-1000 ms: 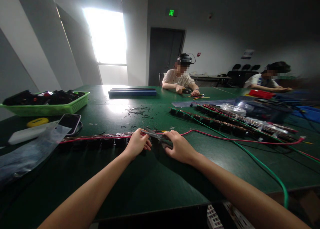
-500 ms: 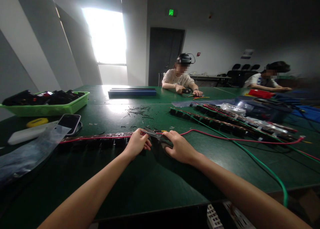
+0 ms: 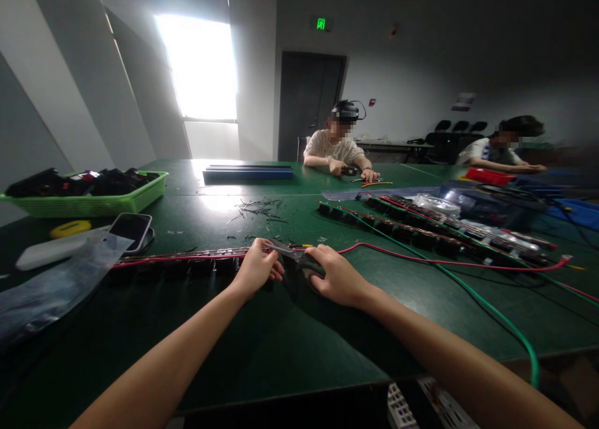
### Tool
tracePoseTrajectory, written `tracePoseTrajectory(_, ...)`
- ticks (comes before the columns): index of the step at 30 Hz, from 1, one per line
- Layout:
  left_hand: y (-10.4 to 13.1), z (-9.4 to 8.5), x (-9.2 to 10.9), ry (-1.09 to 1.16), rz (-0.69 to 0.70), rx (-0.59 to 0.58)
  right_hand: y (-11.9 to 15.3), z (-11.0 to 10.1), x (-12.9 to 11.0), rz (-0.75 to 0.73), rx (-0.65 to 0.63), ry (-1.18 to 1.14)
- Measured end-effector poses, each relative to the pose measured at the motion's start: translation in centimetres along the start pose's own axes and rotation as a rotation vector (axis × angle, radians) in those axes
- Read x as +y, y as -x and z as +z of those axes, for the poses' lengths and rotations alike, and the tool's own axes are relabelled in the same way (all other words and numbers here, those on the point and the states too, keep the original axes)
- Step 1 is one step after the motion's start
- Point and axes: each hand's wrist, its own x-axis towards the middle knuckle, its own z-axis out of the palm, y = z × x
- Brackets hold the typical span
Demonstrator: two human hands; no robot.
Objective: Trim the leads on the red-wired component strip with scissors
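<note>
My right hand (image 3: 337,274) is closed around the dark handles of a pair of scissors (image 3: 286,250), whose metal blades point left toward my left hand. Curled fingers of my left hand (image 3: 259,263) pinch the red wire (image 3: 369,245) beside the blade tips. That wire runs along a black strip of modules with copper-coloured leads (image 3: 187,261) lying on the green table (image 3: 234,348), then trails off to the right. What exactly lies between the blades is too small to make out.
Dark cut-off bits (image 3: 259,209) lie scattered beyond my hands. To the left are a plastic bag (image 3: 60,285), a phone (image 3: 130,230) and a green basket (image 3: 140,198). More strips (image 3: 397,229) and a green wire (image 3: 486,301) lie right. Two people sit across the table.
Both hands stay almost in place. The scissor blades seem to have shifted very slightly; nothing has been let go.
</note>
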Motion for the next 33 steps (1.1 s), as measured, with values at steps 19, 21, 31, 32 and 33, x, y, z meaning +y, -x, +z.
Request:
tracePoseTrajectory(19,0.21,-0.02,0.40,0.018,-0.052,0.026,0.03,-0.03,-0.10,0.002,0.003,-0.004)
tracePoseTrajectory(21,0.19,-0.02,0.40,0.022,-0.058,0.026,0.04,-0.03,-0.10,0.002,0.004,-0.007)
tracePoseTrajectory(31,-0.04,0.05,0.21,0.022,-0.068,0.022,-0.09,-0.14,0.13,0.014,0.026,-0.095)
tracePoseTrajectory(32,-0.07,0.03,0.17,0.021,-0.069,0.025,-0.11,-0.16,0.17,0.020,0.032,-0.103)
tracePoseTrajectory(33,-0.09,0.01,0.14,0.018,-0.066,0.026,-0.14,-0.16,0.21,0.030,0.038,-0.109)
